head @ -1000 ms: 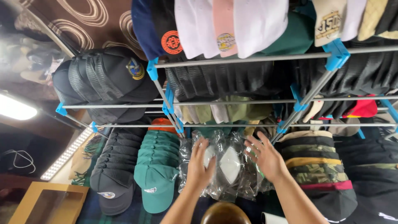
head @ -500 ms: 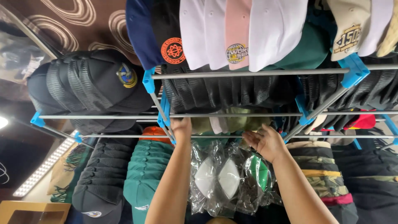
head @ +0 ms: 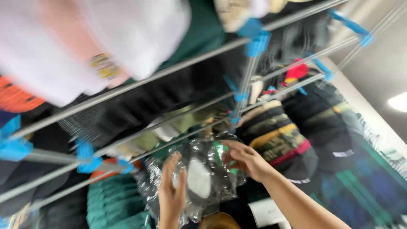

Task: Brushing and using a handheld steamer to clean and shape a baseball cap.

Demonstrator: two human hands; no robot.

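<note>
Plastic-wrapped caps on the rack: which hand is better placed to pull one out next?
Right, probably. The right hand already has its fingers curled on the top of the plastic-wrapped caps, by the rack bar. The left hand lies flat, open against the front.

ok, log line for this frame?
left hand: flat on bagged caps | right hand: gripping the clear wrap | setting: metal rack of caps | view: blurred

clear-bagged caps [head: 199, 178] stacked under metal rack [head: 169, 72].
</note>
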